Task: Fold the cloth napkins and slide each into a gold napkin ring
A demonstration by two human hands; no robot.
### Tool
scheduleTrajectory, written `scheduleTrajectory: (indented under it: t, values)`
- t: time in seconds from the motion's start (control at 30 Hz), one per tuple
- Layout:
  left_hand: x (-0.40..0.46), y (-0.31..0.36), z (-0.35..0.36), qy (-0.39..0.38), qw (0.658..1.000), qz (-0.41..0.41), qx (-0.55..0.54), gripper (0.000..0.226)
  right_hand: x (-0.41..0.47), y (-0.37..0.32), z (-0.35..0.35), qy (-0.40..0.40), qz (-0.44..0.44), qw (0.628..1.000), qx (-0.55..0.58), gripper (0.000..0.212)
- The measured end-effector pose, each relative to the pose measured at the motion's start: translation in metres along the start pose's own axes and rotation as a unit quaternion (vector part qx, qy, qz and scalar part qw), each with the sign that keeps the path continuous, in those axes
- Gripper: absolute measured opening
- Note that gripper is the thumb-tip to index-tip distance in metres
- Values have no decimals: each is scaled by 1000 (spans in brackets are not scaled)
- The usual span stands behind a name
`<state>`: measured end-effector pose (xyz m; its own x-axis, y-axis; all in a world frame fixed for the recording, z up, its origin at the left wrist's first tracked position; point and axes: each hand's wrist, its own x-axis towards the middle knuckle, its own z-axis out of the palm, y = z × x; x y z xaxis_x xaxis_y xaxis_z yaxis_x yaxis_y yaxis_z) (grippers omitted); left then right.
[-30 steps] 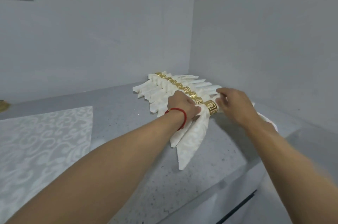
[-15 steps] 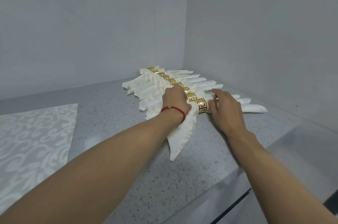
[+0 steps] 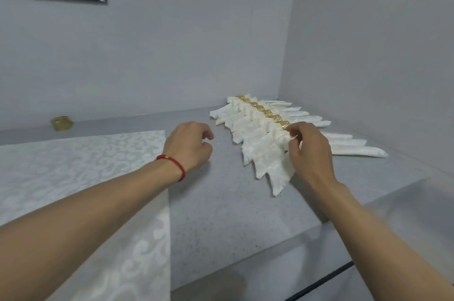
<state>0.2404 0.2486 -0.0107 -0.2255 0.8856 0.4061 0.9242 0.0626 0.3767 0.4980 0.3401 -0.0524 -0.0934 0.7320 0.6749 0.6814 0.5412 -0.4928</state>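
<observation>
While the grey desk [image 3: 221, 214] carries a flat unfolded napkin [image 3: 81, 177] at left, the row of ringed napkins [image 3: 260, 143] sits in the far-right corner. Right hand [image 3: 307, 150] pinches the nearest gold ring [image 3: 285, 125]; left hand [image 3: 189, 145] hovers loosely curled, holding nothing. Risk: tugging that ring skews the row or loosens its fold. Spare ring [image 3: 61, 123] far left
</observation>
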Motion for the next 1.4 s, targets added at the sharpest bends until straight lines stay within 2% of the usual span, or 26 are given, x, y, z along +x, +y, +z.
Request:
scheduleTrajectory:
  t: [0.17, 0.27, 0.33, 0.43, 0.53, 0.67, 0.77, 0.87, 0.93, 1.03, 1.07, 1.13, 1.2, 1.27, 1.33, 1.4]
  values:
    - [-50, -94, -53, 7, 992, -88, 85, 30, -9, -108, 63, -153, -111, 981, 45, 24]
    - [-90, -142, -80, -54, 969, -170, 168, 41, -28, -169, 103, -263, -153, 952, 44, 29]
    - [-127, -167, -92, -97, 953, -212, 194, 50, -46, -208, 129, -342, -194, 919, 44, 34]
    - [-165, -185, -89, -182, 949, -204, 159, 58, -66, -238, 155, -423, -246, 872, -33, 42]
    - [-175, -196, -89, -210, 951, -160, 163, 59, -80, -249, 156, -398, -235, 882, -92, 42]
    - [-175, -198, -94, -234, 961, -44, 141, 55, -94, -238, 118, -351, -225, 889, -192, 37]
    - [-177, -194, -94, -251, 962, 35, 101, 51, -107, -220, 88, -318, -188, 908, -196, 31]
    - [-176, -190, -96, -256, 961, 54, 84, 50, -114, -210, 79, -302, -193, 912, -203, 31]
    - [-175, -183, -101, -238, 965, 50, 95, 52, -117, -212, 72, -308, -209, 904, -211, 36]
    - [-188, -172, -115, -140, 987, 60, 52, 64, -132, -227, 55, -292, -284, 902, -140, 43]
    - [-199, -168, -121, -112, 991, 71, 23, 65, -142, -233, 44, -307, -326, 889, -95, 46]
    - [-229, -164, -133, -61, 991, 121, 15, 54, -161, -241, 26, -362, -409, 837, -15, 50]
    - [-267, -165, -141, -10, 982, 172, 72, 38, -180, -241, 16, -401, -470, 786, -16, 64]
    - [-302, -172, -148, 8, 977, 185, 108, 28, -192, -234, 22, -379, -520, 762, -64, 83]
    - [-328, -183, -151, -61, 972, 171, 151, 53, -196, -232, 31, -353, -535, 761, -100, 98]
    - [-341, -198, -151, -127, 959, 166, 190, 80, -197, -227, 36, -348, -531, 766, -97, 98]
